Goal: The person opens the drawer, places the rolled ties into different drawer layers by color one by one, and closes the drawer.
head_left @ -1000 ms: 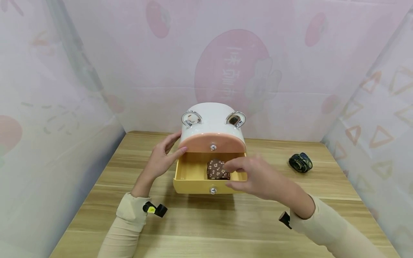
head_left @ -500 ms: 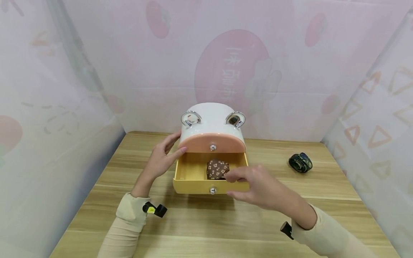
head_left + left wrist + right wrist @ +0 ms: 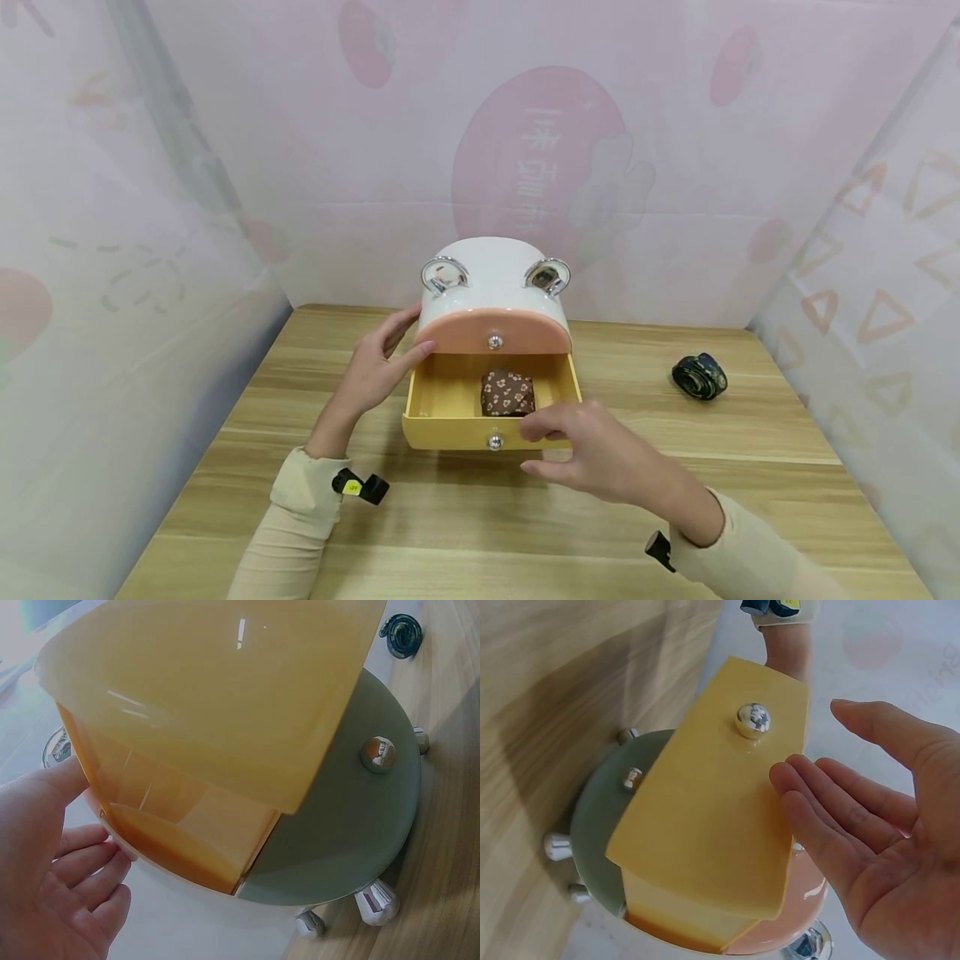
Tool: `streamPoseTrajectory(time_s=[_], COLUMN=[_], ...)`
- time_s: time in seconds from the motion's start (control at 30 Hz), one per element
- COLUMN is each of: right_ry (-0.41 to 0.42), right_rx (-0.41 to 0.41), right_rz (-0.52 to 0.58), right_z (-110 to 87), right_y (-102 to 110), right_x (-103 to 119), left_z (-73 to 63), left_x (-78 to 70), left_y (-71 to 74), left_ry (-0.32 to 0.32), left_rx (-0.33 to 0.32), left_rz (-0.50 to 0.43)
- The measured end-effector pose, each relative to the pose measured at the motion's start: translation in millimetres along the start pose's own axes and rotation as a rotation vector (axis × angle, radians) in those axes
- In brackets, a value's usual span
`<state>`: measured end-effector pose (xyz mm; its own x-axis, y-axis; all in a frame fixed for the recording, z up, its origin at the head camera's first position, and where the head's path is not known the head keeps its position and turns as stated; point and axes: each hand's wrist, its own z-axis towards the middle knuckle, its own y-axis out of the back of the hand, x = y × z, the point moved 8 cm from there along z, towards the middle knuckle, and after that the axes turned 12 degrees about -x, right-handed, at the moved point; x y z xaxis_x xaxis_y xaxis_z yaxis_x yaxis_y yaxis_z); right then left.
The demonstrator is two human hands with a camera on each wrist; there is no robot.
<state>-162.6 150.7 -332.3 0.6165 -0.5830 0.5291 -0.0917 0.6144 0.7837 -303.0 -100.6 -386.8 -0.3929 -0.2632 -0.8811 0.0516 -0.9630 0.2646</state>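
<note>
A small rounded cabinet (image 3: 491, 271) with a white shell stands on the table, its yellow drawer (image 3: 446, 433) pulled out. Inside the drawer lies a brown, flower-patterned roll of cloth (image 3: 507, 393). My left hand (image 3: 371, 367) rests against the cabinet's left side, thumb at the front edge by the peach top drawer (image 3: 465, 329). In front of the yellow drawer's right part is my right hand (image 3: 600, 450), thumb apart from the fingers, holding nothing. The right wrist view shows its fingertips (image 3: 784, 780) close to the yellow front panel, beside the silver knob (image 3: 753, 721).
A dark patterned rolled strip of fabric (image 3: 699, 377) lies on the wooden table (image 3: 465, 533) to the right. Two silver ear-shaped rings (image 3: 547, 277) stick up from the cabinet. Below the yellow drawer is a green drawer (image 3: 322, 862). Printed curtains (image 3: 375, 167) stand behind and at both sides.
My right hand has drawn back from over the roll of cloth, toward me and down to the drawer's front. My left hand and the cabinet stay in place.
</note>
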Motion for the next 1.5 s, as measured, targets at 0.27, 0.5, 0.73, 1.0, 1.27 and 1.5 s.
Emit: streamPoseTrajectory(time_s=[0.27,0.5,0.73,1.0,1.27,1.5], right_ry=[-0.039,-0.080,-0.124,-0.165,-0.159,-0.149], right_rx=[-0.010,-0.156,-0.301,-0.357,-0.386,-0.417], right_rz=[0.004,-0.011,0.002,0.020,-0.012,-0.032], right_z=[-13.8,-18.6,-17.7,-14.2,-10.7,-8.6], right_y=[-28.1,-44.1,-49.0,-57.1,-61.1,-61.1], right_x=[-12.0,-23.5,-27.4,-29.7,-27.5,-26.1], left_z=[-0.2,0.8,1.1,0.9,0.8,-0.3], left_x=[0.7,1.7,4.1,4.2,5.3,3.6], left_y=[-0.6,-0.1,-0.1,0.1,0.4,0.2], left_ry=[0.000,-0.004,-0.001,-0.003,0.001,0.004], left_rx=[0.002,-0.004,-0.001,-0.002,0.001,0.004], left_rz=[-0.009,-0.010,-0.011,-0.010,-0.010,-0.001])
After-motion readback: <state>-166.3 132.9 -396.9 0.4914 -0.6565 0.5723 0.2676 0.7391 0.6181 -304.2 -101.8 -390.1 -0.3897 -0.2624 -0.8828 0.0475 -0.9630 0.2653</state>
